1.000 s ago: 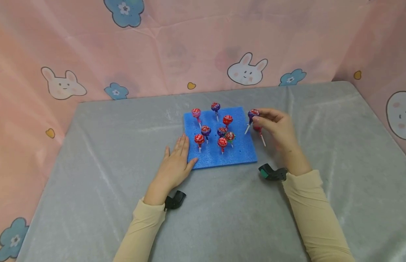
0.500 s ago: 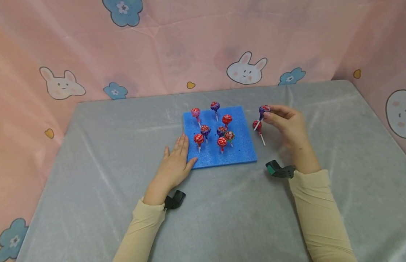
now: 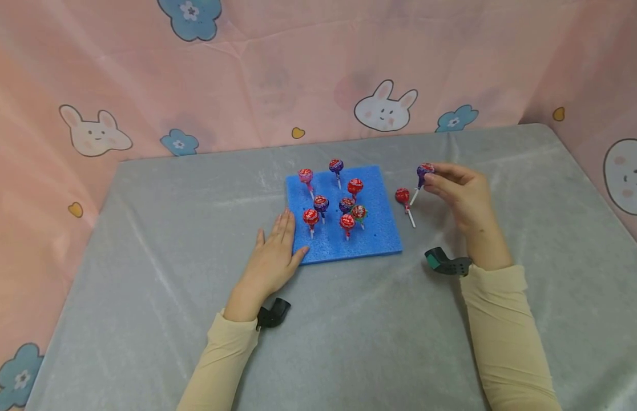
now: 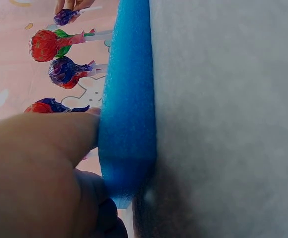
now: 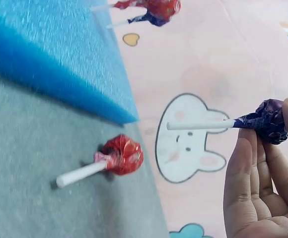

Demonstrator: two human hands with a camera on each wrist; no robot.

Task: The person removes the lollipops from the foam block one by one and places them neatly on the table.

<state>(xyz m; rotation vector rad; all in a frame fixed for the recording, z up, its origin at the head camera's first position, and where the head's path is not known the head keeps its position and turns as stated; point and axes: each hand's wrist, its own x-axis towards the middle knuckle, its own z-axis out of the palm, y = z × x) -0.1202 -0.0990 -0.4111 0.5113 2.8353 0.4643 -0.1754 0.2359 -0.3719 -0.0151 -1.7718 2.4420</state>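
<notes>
My right hand (image 3: 467,197) pinches a purple-wrapped lollipop (image 3: 424,173) by its head, above the table to the right of a blue foam board (image 3: 377,241). In the right wrist view the lollipop's white stick (image 5: 198,125) points away from the fingers. Below it a red lollipop (image 3: 403,197) lies on the table beside the board's right edge. Several red, purple, pink and green lollipops stand stick-down in the foam, among them a pink one (image 3: 305,176). My left hand (image 3: 267,265) lies flat with straight fingers along the board's left edge, its thumb at the front left corner.
A grey cloth (image 3: 159,285) covers the table. Behind it hangs a pink curtain (image 3: 277,74) printed with rabbits and flowers. A black wrist camera (image 3: 447,262) sits on the right wrist, another camera (image 3: 274,313) on the left.
My right hand has carried the purple lollipop rightward, from the board's right edge to past the red lollipop, which now shows whole. The left hand has stayed at the board.
</notes>
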